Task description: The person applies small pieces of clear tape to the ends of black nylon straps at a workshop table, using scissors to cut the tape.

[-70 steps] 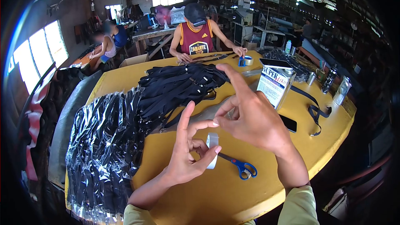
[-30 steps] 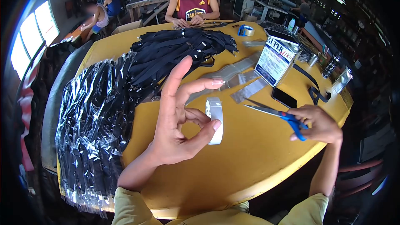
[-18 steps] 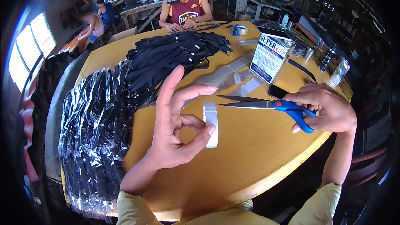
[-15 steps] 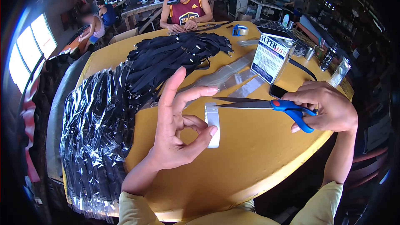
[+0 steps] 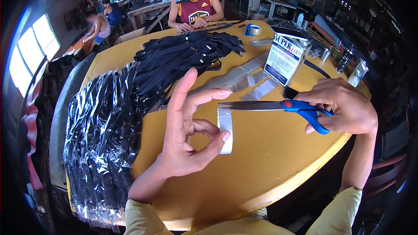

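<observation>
Between the thumb and a bent finger of my left hand (image 5: 189,135) hangs a short white strip (image 5: 226,131), its index finger raised. My right hand (image 5: 342,106) is wrapped round the blue handles of a pair of scissors (image 5: 305,109). The scissor blades point left, closed together, and lie across the top end of the strip. Behind them, clear plastic strips (image 5: 244,72) rest on the yellow table (image 5: 261,165), near a white and blue can (image 5: 285,58).
Black straps (image 5: 183,56) are piled at the back left, with plastic-wrapped black straps (image 5: 102,148) along the left edge. A tape roll (image 5: 252,30) sits near the far edge. Across the table a person (image 5: 198,6) works. Metal and glass containers (image 5: 344,60) stand at right.
The scissor blades, slightly apart before, have closed at the strip's top end. My right hand has shifted slightly, and the view has moved a little.
</observation>
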Demonstrator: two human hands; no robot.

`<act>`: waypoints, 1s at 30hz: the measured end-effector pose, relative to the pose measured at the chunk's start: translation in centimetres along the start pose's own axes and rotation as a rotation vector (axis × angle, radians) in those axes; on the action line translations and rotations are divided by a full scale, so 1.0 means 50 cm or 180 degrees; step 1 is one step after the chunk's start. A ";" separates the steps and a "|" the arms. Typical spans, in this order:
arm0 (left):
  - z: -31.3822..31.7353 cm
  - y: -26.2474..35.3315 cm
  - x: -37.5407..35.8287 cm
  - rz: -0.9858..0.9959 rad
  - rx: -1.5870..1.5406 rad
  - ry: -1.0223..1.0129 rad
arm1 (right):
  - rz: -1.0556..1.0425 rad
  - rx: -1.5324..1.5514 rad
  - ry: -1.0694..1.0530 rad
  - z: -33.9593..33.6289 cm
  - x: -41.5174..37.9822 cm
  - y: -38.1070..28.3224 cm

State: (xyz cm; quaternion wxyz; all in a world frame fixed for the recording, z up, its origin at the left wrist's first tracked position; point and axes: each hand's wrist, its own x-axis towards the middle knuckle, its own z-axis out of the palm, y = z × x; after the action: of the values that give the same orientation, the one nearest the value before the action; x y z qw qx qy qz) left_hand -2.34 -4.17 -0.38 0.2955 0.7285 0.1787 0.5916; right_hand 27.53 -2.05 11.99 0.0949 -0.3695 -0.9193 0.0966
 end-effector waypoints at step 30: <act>-0.017 0.001 0.002 0.0416 0.0884 -0.0147 | 0.0920 0.0869 -0.0285 0.195 0.033 0.065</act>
State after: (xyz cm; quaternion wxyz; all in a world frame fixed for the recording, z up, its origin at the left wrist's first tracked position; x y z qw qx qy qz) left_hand -3.16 -3.96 -0.17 0.1568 0.7859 0.2041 0.5622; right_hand 26.11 0.33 1.97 0.0884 -0.4766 -0.8384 0.2493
